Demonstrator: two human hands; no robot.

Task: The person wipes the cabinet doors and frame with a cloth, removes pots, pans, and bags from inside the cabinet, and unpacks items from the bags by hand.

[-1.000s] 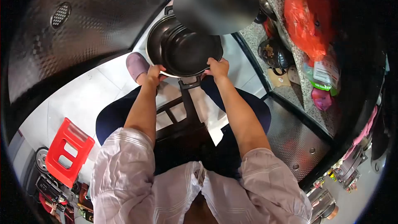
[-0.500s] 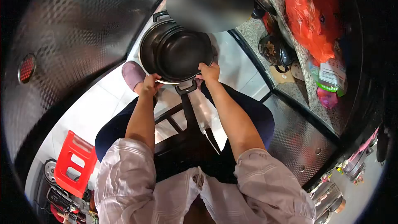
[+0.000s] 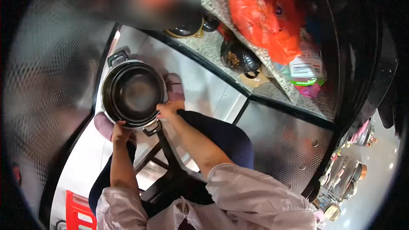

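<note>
Both of my hands hold a dark round pot (image 3: pixel 137 93) with a pale rim and black side handles, low between my knees above the floor. At its lower left rim my left hand (image 3: pixel 120 132) is closed on the edge, thumb on top. My right hand (image 3: pixel 167 111) pinches the lower right rim, beside the near black handle (image 3: pixel 152 128). Inside the rim a second dark round edge shows; whether it is a separate pan I cannot tell. The far handle (image 3: pixel 117 58) points up and left.
A stone shelf (image 3: pixel 215 57) at upper right holds a dark flowered pot (image 3: pixel 239 58). An orange-red plastic bag (image 3: pixel 264 21) lies above it. A red stool (image 3: pixel 79 213) stands at lower left. A textured dark panel (image 3: pixel 55 81) fills the left side.
The pot and both hands have moved left and down in view. The view itself has turned, shifting the shelf left. Both slippers now show beside the pot.
</note>
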